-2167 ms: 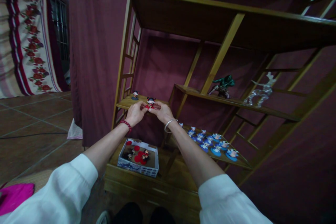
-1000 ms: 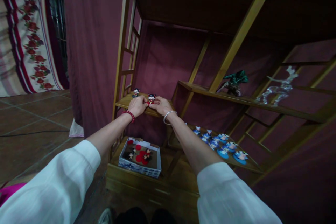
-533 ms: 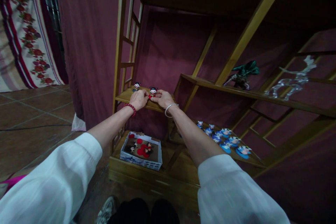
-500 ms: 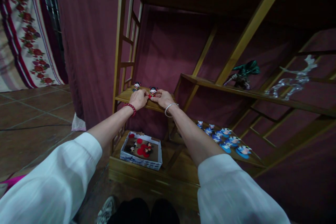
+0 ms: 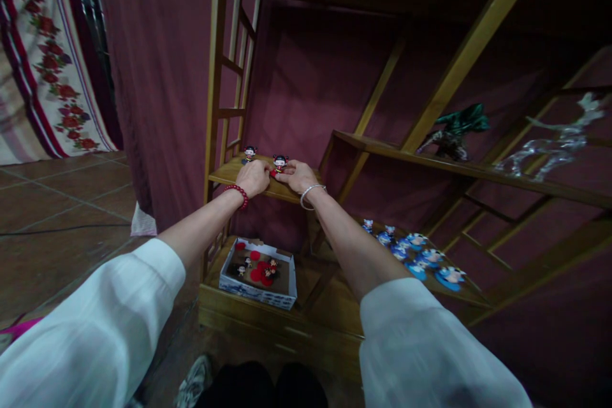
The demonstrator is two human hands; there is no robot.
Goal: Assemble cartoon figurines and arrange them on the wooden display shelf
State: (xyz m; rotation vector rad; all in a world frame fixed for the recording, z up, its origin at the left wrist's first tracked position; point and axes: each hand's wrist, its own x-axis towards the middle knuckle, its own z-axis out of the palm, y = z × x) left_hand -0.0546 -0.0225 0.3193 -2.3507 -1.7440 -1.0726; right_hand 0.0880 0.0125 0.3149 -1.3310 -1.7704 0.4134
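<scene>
A small black-haired doll figurine (image 5: 280, 163) with a red base stands upright on the upper left shelf (image 5: 227, 172). My right hand (image 5: 299, 176) grips it from the right, fingers at its lower part. Close on its left side is my left hand (image 5: 255, 176), fingers bent toward the red base; whether they pinch it is hidden behind the back of the hand. A second doll figurine (image 5: 249, 153) with a dark base stands behind my left hand, near the shelf's lattice side. Below, an open cardboard box (image 5: 258, 296) holds several more figurines and red discs.
Several blue-and-white figurines (image 5: 415, 264) stand on the lower right shelf. A higher shelf (image 5: 478, 171) carries a green and brown ornament (image 5: 452, 134) and a clear deer figure (image 5: 549, 143). Wooden posts and lattice frame the shelves; a maroon curtain (image 5: 157, 76) hangs at left.
The view has shifted slightly, so the right-hand shelves sit farther right. Both hands stay around the red-based figurine, which has barely moved.
</scene>
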